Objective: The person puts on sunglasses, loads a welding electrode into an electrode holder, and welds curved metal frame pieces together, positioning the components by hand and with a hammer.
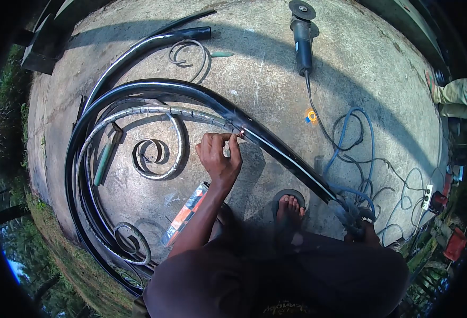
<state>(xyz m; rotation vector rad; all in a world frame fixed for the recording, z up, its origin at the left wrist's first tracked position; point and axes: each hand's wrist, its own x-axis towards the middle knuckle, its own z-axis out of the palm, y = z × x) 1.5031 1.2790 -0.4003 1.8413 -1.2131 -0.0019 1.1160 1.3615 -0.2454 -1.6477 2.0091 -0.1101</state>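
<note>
My left hand [218,155] is closed in a pinch beside a curved black tube [191,88]. At the fingertips is a small reddish bit, too small to name, close to the tube's lower edge. A notched, curved metal strip [143,110] runs along inside the tube's bend and ends near these fingers. Down at the right, my right hand [369,236] is closed around a dark greyish object [354,216], blurred and partly hidden, near the tube's lower right end. A blue cable [372,153] runs close to that hand.
An angle grinder [303,42] lies at the top with its cord trailing right to a power strip [427,197]. An orange-and-blue roll [311,115], a green-handled tool [105,159], a coiled strip [149,158] and a printed box [186,212] lie on the concrete. Another person's leg [459,98] is at right.
</note>
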